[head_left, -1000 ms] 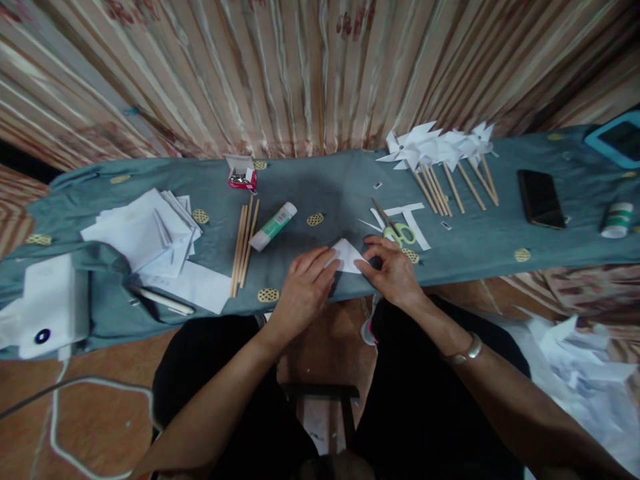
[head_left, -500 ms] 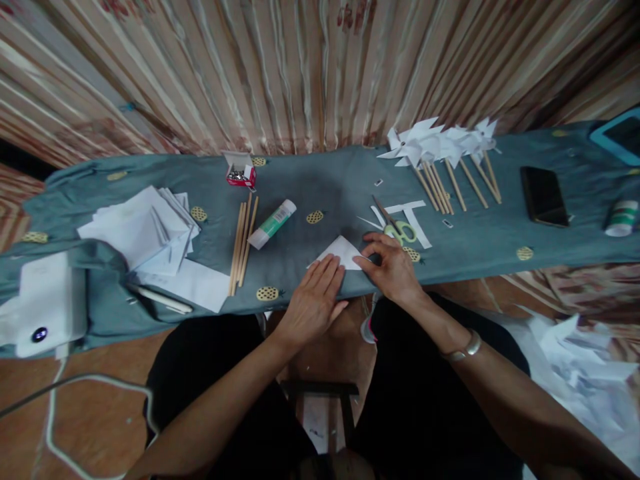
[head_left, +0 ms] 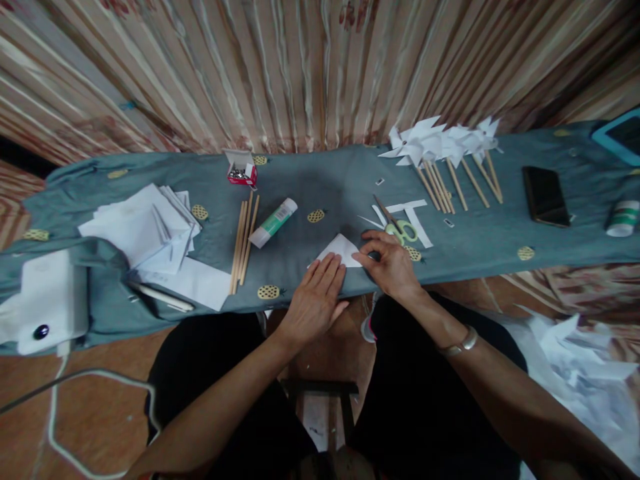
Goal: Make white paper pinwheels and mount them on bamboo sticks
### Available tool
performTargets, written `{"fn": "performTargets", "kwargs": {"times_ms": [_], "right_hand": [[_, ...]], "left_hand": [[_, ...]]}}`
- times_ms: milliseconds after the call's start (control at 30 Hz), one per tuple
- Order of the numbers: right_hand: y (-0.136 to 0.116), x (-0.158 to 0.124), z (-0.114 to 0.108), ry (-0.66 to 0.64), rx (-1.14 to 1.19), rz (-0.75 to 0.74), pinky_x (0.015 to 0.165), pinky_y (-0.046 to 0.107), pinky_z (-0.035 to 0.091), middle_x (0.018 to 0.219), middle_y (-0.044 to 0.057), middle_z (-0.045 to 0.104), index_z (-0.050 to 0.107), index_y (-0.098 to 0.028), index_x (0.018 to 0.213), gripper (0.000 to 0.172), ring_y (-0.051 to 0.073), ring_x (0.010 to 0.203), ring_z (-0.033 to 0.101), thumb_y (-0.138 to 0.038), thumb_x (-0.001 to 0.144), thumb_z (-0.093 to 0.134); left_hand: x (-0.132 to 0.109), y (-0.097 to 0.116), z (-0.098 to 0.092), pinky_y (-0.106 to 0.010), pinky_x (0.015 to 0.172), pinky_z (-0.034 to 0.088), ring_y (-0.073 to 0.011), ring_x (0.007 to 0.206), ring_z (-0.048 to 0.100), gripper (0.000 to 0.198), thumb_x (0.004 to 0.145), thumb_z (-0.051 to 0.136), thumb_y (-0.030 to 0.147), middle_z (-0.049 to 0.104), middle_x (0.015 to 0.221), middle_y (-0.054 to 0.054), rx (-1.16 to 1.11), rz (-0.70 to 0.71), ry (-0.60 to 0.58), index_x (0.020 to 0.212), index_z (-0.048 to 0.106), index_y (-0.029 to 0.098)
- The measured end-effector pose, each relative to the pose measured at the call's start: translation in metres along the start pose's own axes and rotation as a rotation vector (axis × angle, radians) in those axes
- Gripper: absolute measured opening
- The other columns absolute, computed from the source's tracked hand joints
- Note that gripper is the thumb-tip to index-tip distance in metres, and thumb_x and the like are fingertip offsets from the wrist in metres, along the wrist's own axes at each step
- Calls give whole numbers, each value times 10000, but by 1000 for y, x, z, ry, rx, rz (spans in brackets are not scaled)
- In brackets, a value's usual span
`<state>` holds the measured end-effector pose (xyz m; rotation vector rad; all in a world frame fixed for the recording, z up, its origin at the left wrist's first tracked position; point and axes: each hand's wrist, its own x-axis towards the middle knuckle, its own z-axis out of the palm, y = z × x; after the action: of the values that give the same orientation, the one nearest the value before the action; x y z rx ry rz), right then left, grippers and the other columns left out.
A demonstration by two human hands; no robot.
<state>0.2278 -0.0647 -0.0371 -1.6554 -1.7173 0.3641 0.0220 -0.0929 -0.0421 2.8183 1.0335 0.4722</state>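
From my screen, the folded paper (head_left: 341, 249) lies as a white triangle on the cloth-covered counter (head_left: 340, 187), close to its near edge and just in front of the person. The left hand (head_left: 316, 295) lies flat on the paper's near left part, its fingers stretched out and held together, with the heel of the palm past the counter's edge. The right hand (head_left: 393, 265) has its fingers curled, the tips at the paper's right corner; I cannot tell whether they pinch that corner or only press it. To my eye a fold is being pressed down. Doing it well would call for the flat hand to pin the paper so it cannot slide, while the fingertips run firmly along the fold with the edges matched. The near edge is the thing to mind, since the paper could slip off towards the lap. The scissors (head_left: 400, 231) and some paper strips (head_left: 419, 224) lie just beyond the right hand, near enough to catch a knuckle. To the left, the glue stick (head_left: 274, 223) and a row of sticks (head_left: 243, 241) lie a little apart, and the bare cloth beyond the paper gives the most open room. The pinwheels (head_left: 440, 143) and the phone (head_left: 545, 195) lie well clear.
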Motion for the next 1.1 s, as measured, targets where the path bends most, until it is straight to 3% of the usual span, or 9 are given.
{"fn": "performTargets", "kwargs": {"times_ms": [200, 567, 867, 1100], "right_hand": [[2, 1, 2, -7, 1, 1, 970, 495, 487, 1067, 97, 732, 688, -232, 669, 212, 291, 1030, 678, -348, 846, 704], [-1, 3, 4, -4, -44, 20, 969, 485, 478, 1069, 94, 733, 656, -232, 650, 218, 292, 1044, 663, -328, 841, 700], [5, -8, -4, -20, -63, -59, 1037, 519, 436, 1161, 133, 700, 642, -233, 881, 207, 302, 1125, 627, -429, 920, 587], [20, -24, -17, -56, -42, -57, 1059, 533, 418, 1240, 147, 648, 632, -226, 989, 173, 315, 1179, 590, -363, 927, 547]], "left_hand": [[1, 0, -2, -534, 1208, 321, -327, 1485, 340, 568, 974, 552, 358, 444, 1547, -192, 23, 24, -20, 1437, 428, 53], [1, 0, -1, -546, 1210, 304, -318, 1486, 342, 562, 977, 537, 361, 443, 1548, -191, 14, 19, -42, 1447, 421, 75], [1, -2, -1, -554, 1199, 309, -317, 1481, 355, 565, 975, 541, 340, 451, 1543, -189, -29, 6, -54, 1468, 399, 103], [2, 0, -5, -535, 1208, 298, -313, 1480, 357, 564, 964, 564, 309, 440, 1552, -185, -21, -8, -94, 1462, 416, 91]]}}
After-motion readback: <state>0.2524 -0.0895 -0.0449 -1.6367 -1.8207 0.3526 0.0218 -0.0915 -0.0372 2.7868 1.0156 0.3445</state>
